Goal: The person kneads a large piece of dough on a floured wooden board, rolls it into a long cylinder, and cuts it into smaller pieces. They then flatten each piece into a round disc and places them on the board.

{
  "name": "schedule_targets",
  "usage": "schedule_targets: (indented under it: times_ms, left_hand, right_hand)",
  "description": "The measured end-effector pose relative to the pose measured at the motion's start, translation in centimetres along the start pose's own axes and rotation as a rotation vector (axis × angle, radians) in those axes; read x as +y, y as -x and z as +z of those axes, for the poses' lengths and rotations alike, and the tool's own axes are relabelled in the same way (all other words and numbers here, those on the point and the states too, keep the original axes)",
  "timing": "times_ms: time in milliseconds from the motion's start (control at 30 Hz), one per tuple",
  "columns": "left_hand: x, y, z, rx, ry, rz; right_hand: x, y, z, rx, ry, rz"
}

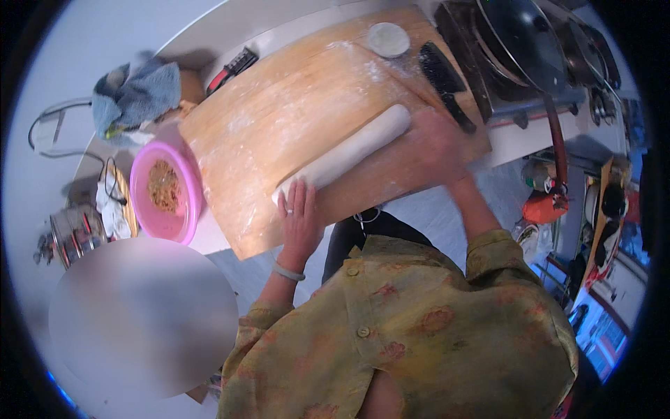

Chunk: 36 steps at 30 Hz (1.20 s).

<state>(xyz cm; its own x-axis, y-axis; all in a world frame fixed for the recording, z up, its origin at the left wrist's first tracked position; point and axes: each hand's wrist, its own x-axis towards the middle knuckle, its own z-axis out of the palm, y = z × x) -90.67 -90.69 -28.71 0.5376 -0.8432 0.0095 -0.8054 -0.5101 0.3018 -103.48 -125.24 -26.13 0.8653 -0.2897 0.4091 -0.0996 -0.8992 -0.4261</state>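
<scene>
A long, smooth roll of pale dough (pixel 350 149) lies slantwise on a floured wooden board (pixel 272 115). My left hand (pixel 301 212) rests on the near left end of the roll, fingers a little apart; a ring and a light wristband show on it. Close to the roll's far right end is my right hand (pixel 434 139), blurred, over the board's right part; its fingers cannot be made out. A black-bladed cleaver (pixel 442 73) lies at the board's right edge, beside a small round whitish dish or lid (pixel 388 40). Thin flour marks streak the wood.
Left of the board stands a pink plastic basin (pixel 196 194) with a crumbly brownish mixture inside. Behind it are a blue-grey towel (pixel 157 94) and a red and black tool (pixel 230 70). A lidded pan (pixel 523 42) sits on the stove at right, its handle (pixel 556 141) jutting past the counter edge.
</scene>
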Motion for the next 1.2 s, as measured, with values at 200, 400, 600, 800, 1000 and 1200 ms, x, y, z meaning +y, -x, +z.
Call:
schedule_targets:
  times_ms: [200, 400, 600, 800, 1000, 1200]
  left_hand:
    - [-2.3, -1.4, -1.0, 0.055, 0.085, -0.231]
    - [-3.4, 0.4, -1.5, 0.107, 0.286, -0.340]
    - [-2.1, 1.2, -0.3, 0.266, 1.105, -0.754]
    - [-2.2, 1.1, 0.3, 0.402, 1.531, -0.891]
    - [-1.0, 0.2, -1.2, 0.311, 1.543, -0.844]
    - [-2.0, 0.8, -1.2, 0.220, 1.481, -0.763]
  right_hand:
    - [12.7, 1.8, -3.0, -0.190, 0.168, 0.628]
    - [13.7, 0.7, -2.1, -0.272, 0.168, 0.502]
    - [14.0, 0.1, -2.5, -0.375, 0.190, 0.488]
    - [11.8, -1.7, -2.9, -0.400, 0.074, 0.535]
    - [8.8, -2.0, -5.6, -0.163, 0.047, 0.557]
    - [-1.6, 1.0, -7.6, -0.047, -0.115, 0.624]
